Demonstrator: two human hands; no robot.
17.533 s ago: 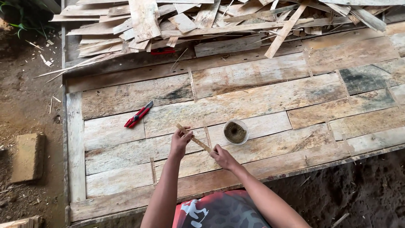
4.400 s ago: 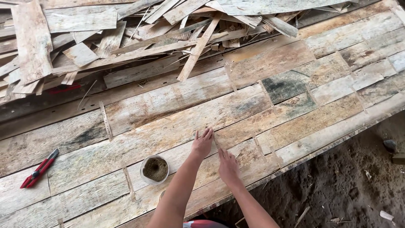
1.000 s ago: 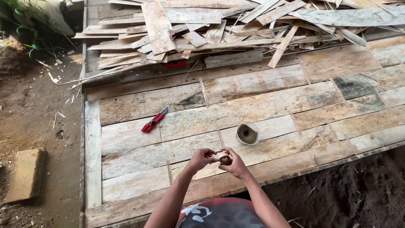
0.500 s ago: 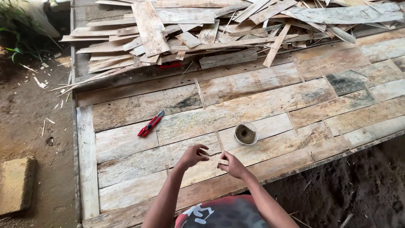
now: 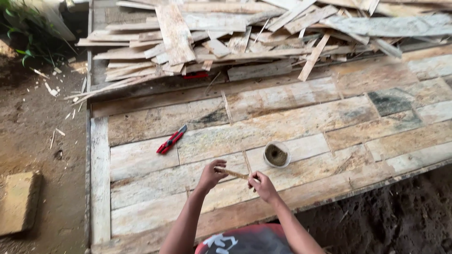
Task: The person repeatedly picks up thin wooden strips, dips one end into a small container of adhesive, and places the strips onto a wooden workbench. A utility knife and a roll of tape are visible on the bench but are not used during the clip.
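Both hands pinch 1 thin wood sliver [image 5: 231,173]: left hand [image 5: 211,175] far end, right hand [image 5: 263,186] near end, beside the small round container [image 5: 276,154].

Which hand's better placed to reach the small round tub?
Right. The right hand sits just below the tub; the left hand is farther off. Both hold the thin stick, so one must probably let go.
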